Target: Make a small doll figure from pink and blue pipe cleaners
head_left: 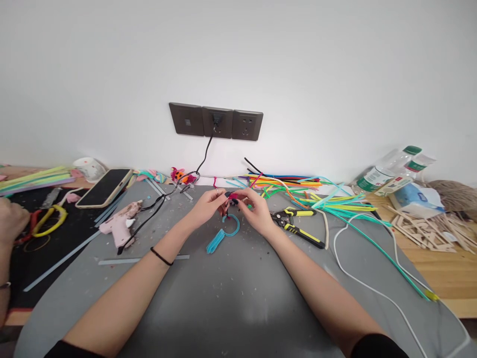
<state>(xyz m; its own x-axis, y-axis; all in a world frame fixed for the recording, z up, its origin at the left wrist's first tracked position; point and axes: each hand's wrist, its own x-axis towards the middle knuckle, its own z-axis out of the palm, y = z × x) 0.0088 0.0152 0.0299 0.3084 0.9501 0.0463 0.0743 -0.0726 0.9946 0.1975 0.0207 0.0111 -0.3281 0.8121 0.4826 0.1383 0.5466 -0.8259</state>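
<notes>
My left hand (209, 205) and my right hand (255, 211) meet over the grey mat (231, 298), fingers pinched together on a small pink and dark pipe-cleaner piece (232, 197). A blue pipe-cleaner loop with a folded tail (223, 233) lies on the mat just below my hands. A ring sits on a left finger and a black band circles the left wrist.
A pink glue gun (119, 223) with a black cord lies left. Yellow-handled wire strippers (294, 226) lie right, beside a pile of coloured pipe cleaners (298, 191). A phone (104, 187), glue sticks, wooden sticks (428, 228), bottles and another person's hand (11, 219) surround the mat.
</notes>
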